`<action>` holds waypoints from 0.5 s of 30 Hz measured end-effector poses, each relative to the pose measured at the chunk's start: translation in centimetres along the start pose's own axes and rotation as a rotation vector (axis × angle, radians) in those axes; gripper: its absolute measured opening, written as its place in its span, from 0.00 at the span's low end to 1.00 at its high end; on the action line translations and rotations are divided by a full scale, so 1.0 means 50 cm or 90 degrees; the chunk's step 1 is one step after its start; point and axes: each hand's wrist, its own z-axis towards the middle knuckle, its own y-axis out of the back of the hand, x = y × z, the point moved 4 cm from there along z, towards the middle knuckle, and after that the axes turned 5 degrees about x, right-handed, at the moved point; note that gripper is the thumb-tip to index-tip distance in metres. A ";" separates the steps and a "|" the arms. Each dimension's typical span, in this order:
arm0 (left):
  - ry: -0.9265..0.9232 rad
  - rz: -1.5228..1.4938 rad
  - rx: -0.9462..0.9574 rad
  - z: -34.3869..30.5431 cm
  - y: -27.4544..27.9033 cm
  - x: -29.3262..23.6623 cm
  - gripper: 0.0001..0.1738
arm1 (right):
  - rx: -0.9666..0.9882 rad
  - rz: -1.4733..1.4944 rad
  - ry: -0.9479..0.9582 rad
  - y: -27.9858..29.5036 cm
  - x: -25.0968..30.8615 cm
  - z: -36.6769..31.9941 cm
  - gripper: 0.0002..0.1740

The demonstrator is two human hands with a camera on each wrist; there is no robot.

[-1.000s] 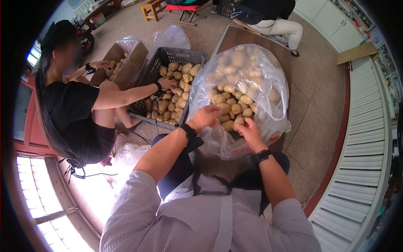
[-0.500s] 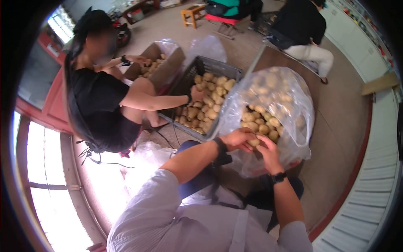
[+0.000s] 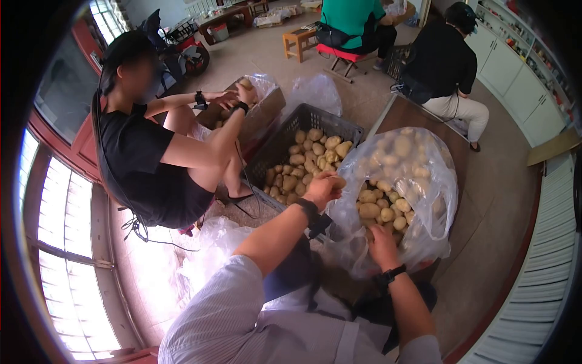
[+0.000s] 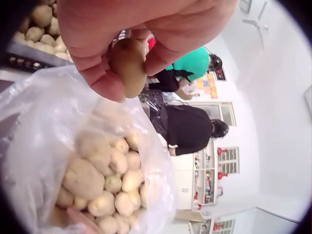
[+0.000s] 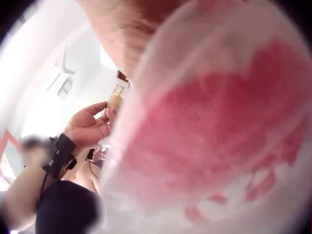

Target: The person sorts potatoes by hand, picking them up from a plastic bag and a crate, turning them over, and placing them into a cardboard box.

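Observation:
My left hand (image 3: 324,187) pinches a potato (image 4: 127,67) between thumb and fingers, raised between the black crate and the plastic bag. The clear plastic bag (image 3: 436,200) is full of potatoes (image 3: 388,213), seen through its wide opening. At the near lip of that opening my right hand (image 3: 383,249) reaches down to the potatoes. Its fingertips are partly hidden, and I cannot tell whether they grip one. In the right wrist view, the bag's red-printed plastic (image 5: 214,122) covers most of the scene.
A black plastic crate (image 3: 357,129) of potatoes stands left of the bag. Beyond it a person in black (image 3: 142,145) handles a potato over a cardboard box (image 3: 270,109). Two more people sit farther back. Loose plastic film (image 3: 212,242) lies on the floor at the left.
Both hands came together at a potato over the bag, then parted. The left hand moved left with a potato; the right went down to the bag's potatoes. The neighbour's arm left the crate for the box.

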 end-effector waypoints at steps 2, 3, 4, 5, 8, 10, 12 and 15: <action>-0.021 0.022 -0.041 0.041 0.072 0.016 0.15 | 0.016 -0.040 0.002 -0.005 0.006 0.004 0.21; -0.092 0.135 -0.060 0.063 0.113 0.027 0.14 | 0.021 -0.060 0.002 -0.005 0.008 0.004 0.21; -0.162 0.247 -0.079 0.077 0.147 0.030 0.12 | 0.026 -0.081 0.001 -0.006 0.011 0.004 0.21; -0.163 0.247 -0.079 0.084 0.180 0.030 0.12 | 0.025 -0.081 0.002 -0.008 0.011 0.003 0.21; -0.411 1.174 -0.014 0.095 0.180 0.016 0.10 | -0.002 -0.177 0.004 -0.011 0.013 0.007 0.19; 0.074 0.324 -0.243 0.120 0.233 0.051 0.11 | 0.004 -0.213 -0.013 -0.011 0.014 0.004 0.16; 0.079 0.551 -0.132 0.126 0.240 0.038 0.12 | 0.017 -0.232 -0.028 -0.018 0.008 0.007 0.15; -0.013 1.047 0.040 0.116 0.231 0.025 0.12 | 0.022 -0.243 -0.035 -0.011 0.011 0.003 0.13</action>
